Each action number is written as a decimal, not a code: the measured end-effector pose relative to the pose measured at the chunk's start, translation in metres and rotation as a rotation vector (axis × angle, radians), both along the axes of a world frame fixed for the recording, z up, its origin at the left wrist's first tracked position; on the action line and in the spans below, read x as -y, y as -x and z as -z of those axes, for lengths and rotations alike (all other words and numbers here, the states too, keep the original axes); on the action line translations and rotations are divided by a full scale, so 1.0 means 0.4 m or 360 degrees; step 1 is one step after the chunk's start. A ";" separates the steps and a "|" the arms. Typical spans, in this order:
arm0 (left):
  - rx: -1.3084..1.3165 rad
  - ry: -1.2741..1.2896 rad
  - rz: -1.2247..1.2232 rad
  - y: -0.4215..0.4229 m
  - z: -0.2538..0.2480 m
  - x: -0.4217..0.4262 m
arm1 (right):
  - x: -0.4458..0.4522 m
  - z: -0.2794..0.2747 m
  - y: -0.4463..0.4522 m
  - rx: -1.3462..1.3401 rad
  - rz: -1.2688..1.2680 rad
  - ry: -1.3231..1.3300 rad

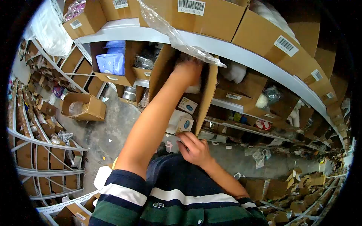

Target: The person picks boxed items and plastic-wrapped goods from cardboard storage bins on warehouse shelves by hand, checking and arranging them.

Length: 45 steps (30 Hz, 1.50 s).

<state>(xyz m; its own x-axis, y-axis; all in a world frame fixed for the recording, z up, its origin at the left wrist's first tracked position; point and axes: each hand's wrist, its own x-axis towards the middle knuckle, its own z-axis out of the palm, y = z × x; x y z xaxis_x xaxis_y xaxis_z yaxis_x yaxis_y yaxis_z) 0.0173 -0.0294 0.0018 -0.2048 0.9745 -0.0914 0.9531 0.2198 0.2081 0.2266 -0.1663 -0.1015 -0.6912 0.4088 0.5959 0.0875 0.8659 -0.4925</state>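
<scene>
My left arm stretches up into a long open cardboard box (208, 100) on the shelf. My left hand (189, 67) is deep at its far end, blurred and partly in shadow, so its fingers and anything in them cannot be made out. A strip of clear plastic (173, 37) hangs just above it. My right hand (194, 148) is at the near end of the same box, fingers bent over its front edge. Right by those fingertips lies a small white box (184, 124) with a blue picture. Farther in is a similar small white box (187, 106).
A white shelf beam (147, 34) crosses above, carrying large labelled cartons (203, 19). To the left, a bin holds blue packets (111, 62). An open carton (83, 107) stands on the grey floor. More bins (235, 90) line the shelf at right.
</scene>
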 end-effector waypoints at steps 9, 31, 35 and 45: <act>-0.0372 0.0201 0.0123 0.055 0.143 -0.027 | -0.006 -0.029 -0.011 0.0054 -0.0052 0.0061; 0.0461 0.0235 -0.0144 0.094 0.000 -0.041 | -0.015 -0.011 -0.020 0.0101 -0.0071 0.0032; 0.0544 0.0037 -0.0278 0.102 -0.004 -0.054 | -0.013 -0.011 -0.019 0.0065 -0.0082 0.0029; 0.0520 0.0450 -0.0135 0.105 -0.059 -0.058 | -0.013 -0.010 -0.018 0.0030 -0.0063 0.0004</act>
<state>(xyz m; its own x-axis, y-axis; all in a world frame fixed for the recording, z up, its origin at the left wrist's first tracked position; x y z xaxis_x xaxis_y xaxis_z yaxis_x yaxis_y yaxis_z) -0.0246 -0.0061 0.0255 -0.1992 0.8829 -0.4253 0.8233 0.3862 0.4159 0.2339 -0.1612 -0.0976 -0.7178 0.3824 0.5819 0.0625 0.8677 -0.4931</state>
